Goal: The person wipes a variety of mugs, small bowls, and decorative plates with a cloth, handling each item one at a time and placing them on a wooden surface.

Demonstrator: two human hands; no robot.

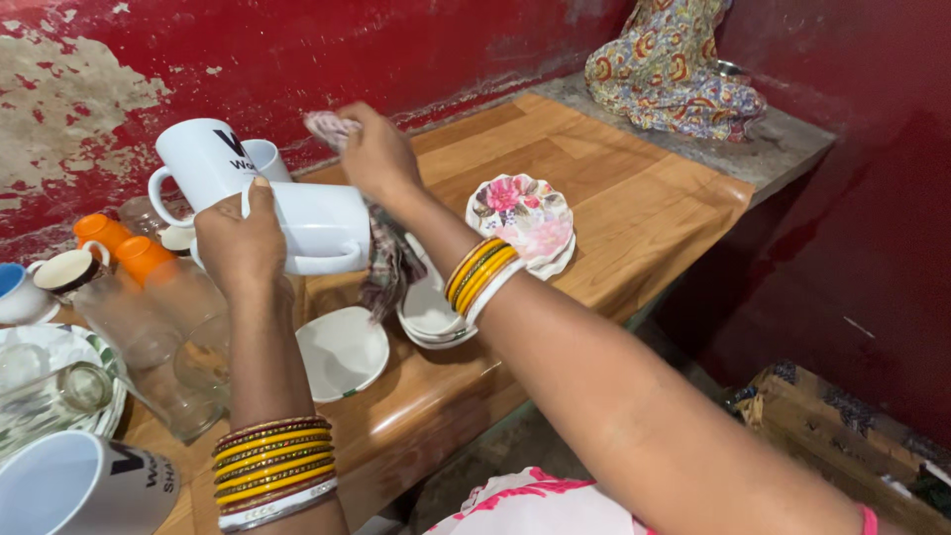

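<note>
Left hand (pixel 241 241) clenched around a white mug (pixel 319 227), held on its side above the table (pixel 594 198), mouth end toward the right. Right hand (pixel 374 154) grips a patterned cloth (pixel 388 260); one end bunches above the fingers, the rest hangs beside the mug's open end down toward the plates. Cannot tell whether the cloth enters the mug.

Surroundings: second white mug (pixel 203 163) upright just behind the held one, touching or nearly so. Two orange-lidded jars (pixel 139 267) left of the left hand, glass bodies close to the wrist. Small white cup (pixel 67 269) and a blue cup (pixel 15 292) far left. Clear glass tumbler (pixel 54 391) lying on a patterned plate (pixel 104 396) at near left. Third white mug (pixel 79 485) at the near-left corner, beside the left forearm's bangles.

Under the hands: white saucer (pixel 342 352) near the table's near edge; stack of white dishes (pixel 431 312) just right of it, beneath the right wrist. Floral scalloped plates (pixel 523 216) right of the wrist.

Open room: table's right half is bare wood up to its right edge. A floral cloth bundle (pixel 674 69) sits on the grey ledge (pixel 783 149) beyond. Red wall (pixel 396 50) closes the far side.
</note>
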